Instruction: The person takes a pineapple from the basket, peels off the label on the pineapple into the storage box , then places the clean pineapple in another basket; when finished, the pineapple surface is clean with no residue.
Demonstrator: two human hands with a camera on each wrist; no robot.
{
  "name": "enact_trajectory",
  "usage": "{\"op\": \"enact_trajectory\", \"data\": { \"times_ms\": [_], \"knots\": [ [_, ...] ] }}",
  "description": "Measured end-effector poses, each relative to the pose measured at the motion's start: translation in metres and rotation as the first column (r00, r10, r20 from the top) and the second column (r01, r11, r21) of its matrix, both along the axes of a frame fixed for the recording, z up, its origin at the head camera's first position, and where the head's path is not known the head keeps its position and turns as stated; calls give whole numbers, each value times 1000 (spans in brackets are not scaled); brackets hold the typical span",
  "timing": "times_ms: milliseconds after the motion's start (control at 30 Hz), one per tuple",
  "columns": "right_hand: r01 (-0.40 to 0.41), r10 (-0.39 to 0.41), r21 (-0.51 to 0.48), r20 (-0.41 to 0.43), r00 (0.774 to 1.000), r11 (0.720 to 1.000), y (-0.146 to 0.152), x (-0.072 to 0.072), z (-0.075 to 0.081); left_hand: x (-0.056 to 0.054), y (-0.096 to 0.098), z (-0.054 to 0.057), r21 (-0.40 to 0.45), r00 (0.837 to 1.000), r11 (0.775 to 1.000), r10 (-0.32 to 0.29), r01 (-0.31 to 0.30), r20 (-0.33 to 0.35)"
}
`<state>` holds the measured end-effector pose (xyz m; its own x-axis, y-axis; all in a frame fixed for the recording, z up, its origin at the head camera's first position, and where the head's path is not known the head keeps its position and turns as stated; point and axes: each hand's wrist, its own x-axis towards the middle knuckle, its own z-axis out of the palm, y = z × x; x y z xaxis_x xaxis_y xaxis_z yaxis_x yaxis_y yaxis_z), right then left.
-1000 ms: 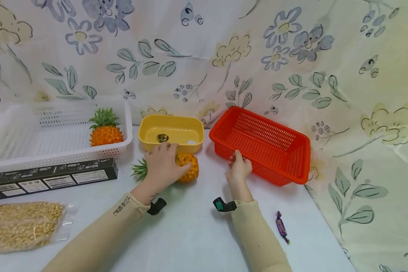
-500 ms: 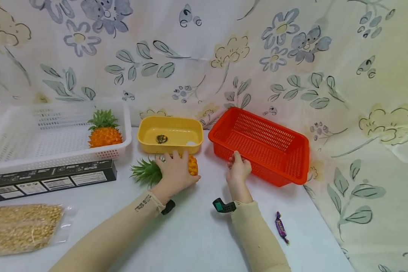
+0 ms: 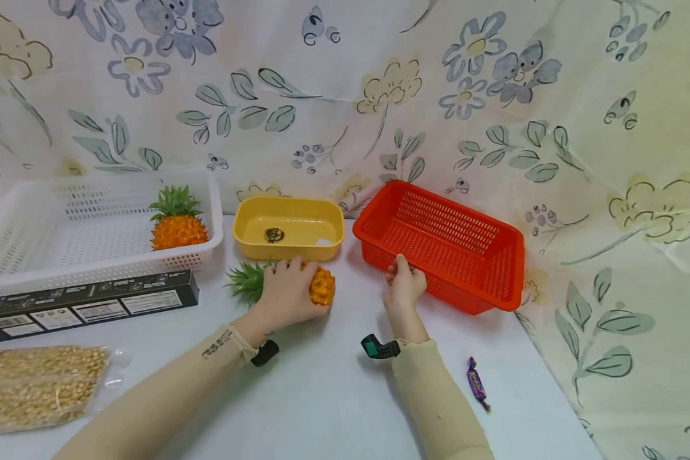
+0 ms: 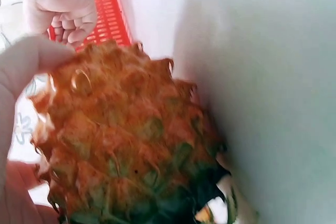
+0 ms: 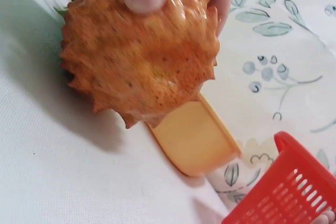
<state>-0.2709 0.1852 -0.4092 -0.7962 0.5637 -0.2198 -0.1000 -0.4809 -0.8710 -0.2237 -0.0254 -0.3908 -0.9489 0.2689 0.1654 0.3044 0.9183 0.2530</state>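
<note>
A toy-like orange pineapple (image 3: 322,287) with a green leafy crown (image 3: 246,282) lies on its side just in front of the yellow tub (image 3: 287,252). My left hand (image 3: 290,291) grips it from above, thumb on the near side and fingers over the far side. Its spiky skin fills much of the left wrist view, where the pineapple (image 4: 131,135) sits against the thumb. At the near rim of the red basket (image 3: 448,284), my right hand (image 3: 404,287) has its fingers curled below the rim and its thumb at the top.
Another pineapple (image 3: 178,231) stands in the white basket (image 3: 207,239) at the back left. In front of that basket lies a long black box (image 3: 86,300), then a bag of grains (image 3: 40,386). A purple wrapped candy (image 3: 477,383) lies right of my right forearm.
My left hand first slid right along the pineapple with fingers spread, then came back slightly left and closed around its body. The right hand and the baskets have stayed in place.
</note>
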Motion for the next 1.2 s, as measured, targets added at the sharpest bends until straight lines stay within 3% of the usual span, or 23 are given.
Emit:
{"op": "enact_trajectory", "data": {
  "times_ms": [100,200,267,367,500,567,667,733,800,833,933,967,1033,1100,1200],
  "knots": [
    [-7,7,4,5,1000,1000,1,1,0,3,-9,1,-4,993,994,-109,109,-42],
    [-14,14,3,14,1000,1000,1,1,0,5,-18,2,-19,966,969,-248,247,-72],
    [-15,15,2,17,1000,1000,1,2,1,6,-26,3,-28,933,935,-353,352,-70],
    [-18,18,9,15,1000,1000,1,1,-1,6,-36,6,-16,867,867,-498,498,-22],
    [-22,22,22,10,1000,1000,2,0,-3,6,-48,12,-7,780,781,-623,625,56],
    [-22,22,27,8,1000,999,2,0,-3,7,-51,15,-17,749,750,-658,661,81],
    [-17,17,26,4,1000,1000,2,1,-3,9,-54,19,-38,727,728,-679,684,101],
    [-14,14,25,5,1000,1000,2,1,-2,13,-56,20,-14,735,737,-672,676,95],
    [-14,13,21,7,1000,1000,2,1,-2,18,-57,20,50,768,771,-637,635,60],
    [-15,15,23,9,1000,1000,2,0,-2,22,-59,19,95,792,790,-611,606,25],
    [-19,19,24,13,1000,1000,2,0,-1,34,-61,14,283,889,846,-455,452,-58],
    [-20,20,24,13,1000,1000,2,0,-1,40,-61,12,353,919,853,-389,383,-58],
    [-19,19,26,15,1000,999,1,0,-1,50,-60,6,481,966,846,-260,231,-5],
    [-17,16,21,14,1000,1000,1,0,-1,59,-57,0,574,981,816,-159,68,110],
    [-10,10,20,18,1000,1000,1,0,0,68,-49,-7,608,958,785,-75,-114,276]
  ]
}}
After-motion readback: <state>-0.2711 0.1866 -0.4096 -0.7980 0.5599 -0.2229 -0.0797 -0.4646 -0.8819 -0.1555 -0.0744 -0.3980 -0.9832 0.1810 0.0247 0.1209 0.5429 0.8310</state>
